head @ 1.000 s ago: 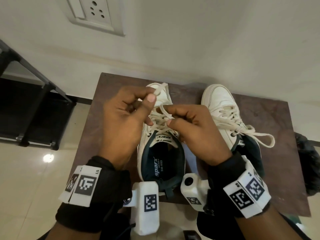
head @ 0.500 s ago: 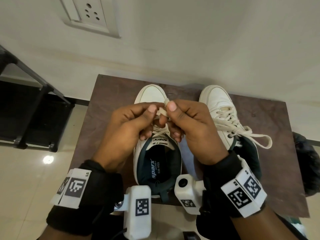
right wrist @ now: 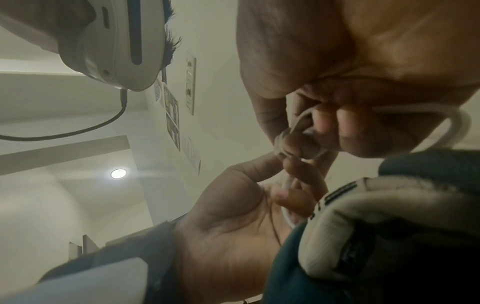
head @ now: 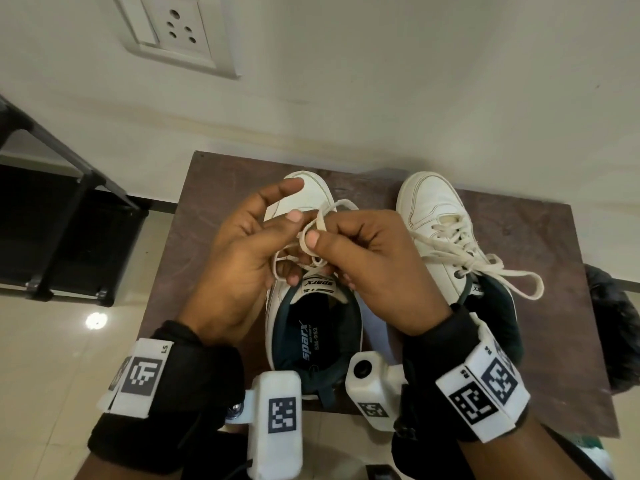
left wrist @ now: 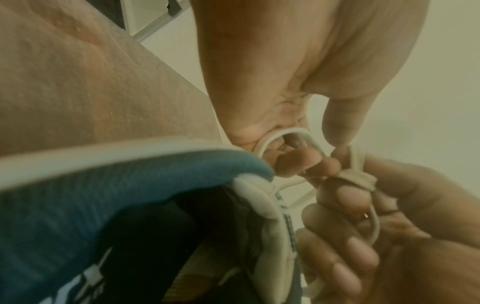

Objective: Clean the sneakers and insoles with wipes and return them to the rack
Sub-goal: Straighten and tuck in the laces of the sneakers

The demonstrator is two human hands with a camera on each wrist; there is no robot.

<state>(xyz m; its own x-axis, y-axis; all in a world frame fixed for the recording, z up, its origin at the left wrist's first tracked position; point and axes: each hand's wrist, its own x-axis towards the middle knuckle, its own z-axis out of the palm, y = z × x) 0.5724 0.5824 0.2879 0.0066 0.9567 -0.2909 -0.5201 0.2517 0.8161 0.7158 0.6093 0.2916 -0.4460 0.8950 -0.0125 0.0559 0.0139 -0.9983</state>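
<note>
Since before, both hands moved apart slightly, the left hand and right hand each pinching a loop of the cream flat cotton lace over the near white leather sneaker with dark green lining on the brown bench, so the tying step seems in hand and next the loops probably need crossing and pulling tight.

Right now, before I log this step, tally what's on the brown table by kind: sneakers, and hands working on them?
White sneakers: 2, the left sneaker being laced and the right sneaker with its bow tied
Hands: 2, left hand and right hand, both pinching the lace
Total: 4
</note>
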